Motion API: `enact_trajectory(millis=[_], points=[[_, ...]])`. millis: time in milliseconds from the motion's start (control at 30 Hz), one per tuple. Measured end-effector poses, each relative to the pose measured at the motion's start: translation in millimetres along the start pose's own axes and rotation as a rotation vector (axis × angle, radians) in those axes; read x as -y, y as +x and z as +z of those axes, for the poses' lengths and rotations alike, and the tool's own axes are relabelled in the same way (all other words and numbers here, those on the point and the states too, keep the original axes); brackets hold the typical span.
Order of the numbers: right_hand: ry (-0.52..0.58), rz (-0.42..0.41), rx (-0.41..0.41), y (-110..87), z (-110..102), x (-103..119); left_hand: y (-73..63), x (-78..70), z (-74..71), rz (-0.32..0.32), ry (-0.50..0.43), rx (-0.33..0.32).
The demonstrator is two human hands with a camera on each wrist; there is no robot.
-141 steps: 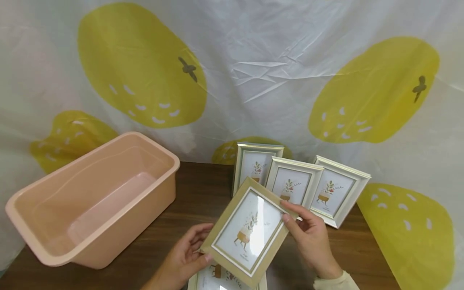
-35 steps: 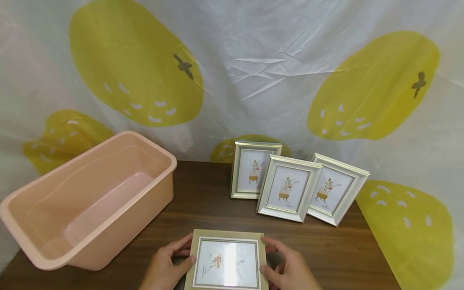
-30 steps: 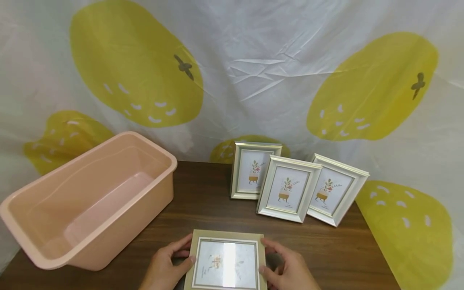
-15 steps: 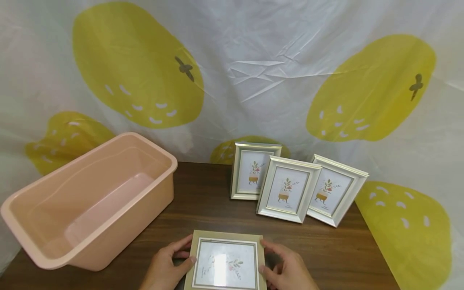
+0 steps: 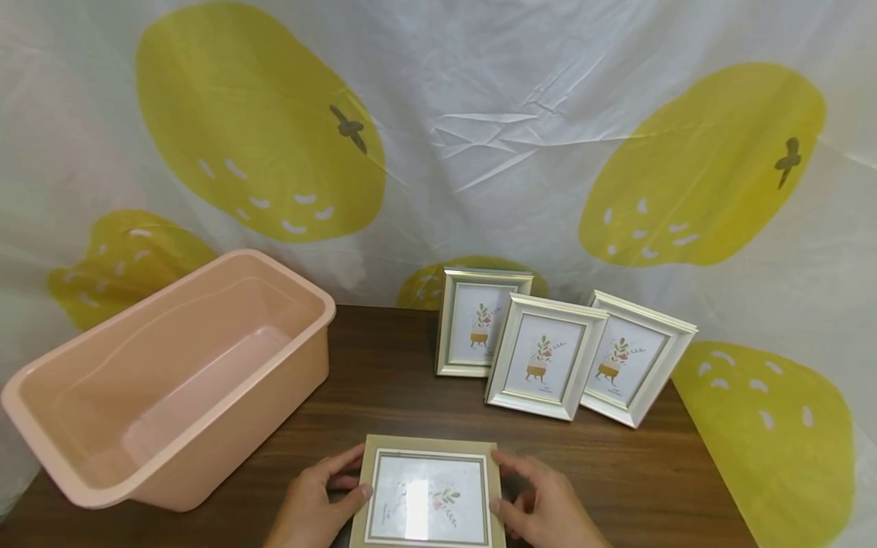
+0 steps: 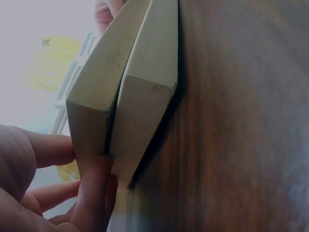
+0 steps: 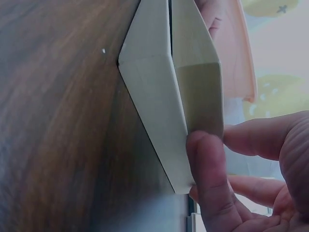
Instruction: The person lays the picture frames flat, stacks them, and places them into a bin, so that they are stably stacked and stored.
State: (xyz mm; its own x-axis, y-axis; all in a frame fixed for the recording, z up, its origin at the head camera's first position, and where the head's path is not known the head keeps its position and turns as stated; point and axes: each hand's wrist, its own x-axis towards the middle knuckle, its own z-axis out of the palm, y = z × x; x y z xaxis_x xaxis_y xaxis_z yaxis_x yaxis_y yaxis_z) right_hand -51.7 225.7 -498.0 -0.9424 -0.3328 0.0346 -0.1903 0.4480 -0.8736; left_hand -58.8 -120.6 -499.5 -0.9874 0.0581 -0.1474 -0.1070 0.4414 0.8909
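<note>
A tan picture frame (image 5: 432,495) lies face up and sideways at the near edge of the head view, glare on its glass. My left hand (image 5: 318,498) holds its left side, and my right hand (image 5: 544,498) holds its right side. Thumb and fingers of each hand are at the frame's edges. Beneath it, in the left wrist view, a second pale frame (image 6: 145,111) lies on the table, a thin dark gap between the two. The right wrist view shows the same stack, the upper frame (image 7: 200,96) over the lower frame (image 7: 149,87).
Three pale framed pictures stand behind: a back-left frame (image 5: 448,327), a middle frame (image 5: 544,354) and a right frame (image 5: 633,358), partly overlapping. To the left sits a peach plastic bin (image 5: 253,426) on the dark wood table (image 5: 390,365). A lemon-print curtain (image 5: 473,144) hangs behind.
Earlier, both hands held the tan frame tilted above the other frame; it has since been turned and lowered flat onto it. Over the last second the hands have barely moved.
</note>
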Motion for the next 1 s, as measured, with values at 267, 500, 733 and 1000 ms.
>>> enact_trajectory(millis=[267,500,733,1000], points=[[0.005,-0.069,0.012,3.9,-5.5,-3.0,-0.2,0.6,0.4,-0.006,-0.015,0.009],[-0.002,-0.087,-0.024,7.2,-8.8,-1.7,0.4,-0.1,-0.7,-0.004,-0.02,0.018],[0.005,-0.173,-0.131,18.4,-17.5,8.3,1.2,-0.1,-1.4,-0.015,-0.004,0.026],[-0.025,-0.2,-0.237,39.2,-37.6,26.2,0.2,-0.3,-0.4,-0.027,-0.016,0.023]])
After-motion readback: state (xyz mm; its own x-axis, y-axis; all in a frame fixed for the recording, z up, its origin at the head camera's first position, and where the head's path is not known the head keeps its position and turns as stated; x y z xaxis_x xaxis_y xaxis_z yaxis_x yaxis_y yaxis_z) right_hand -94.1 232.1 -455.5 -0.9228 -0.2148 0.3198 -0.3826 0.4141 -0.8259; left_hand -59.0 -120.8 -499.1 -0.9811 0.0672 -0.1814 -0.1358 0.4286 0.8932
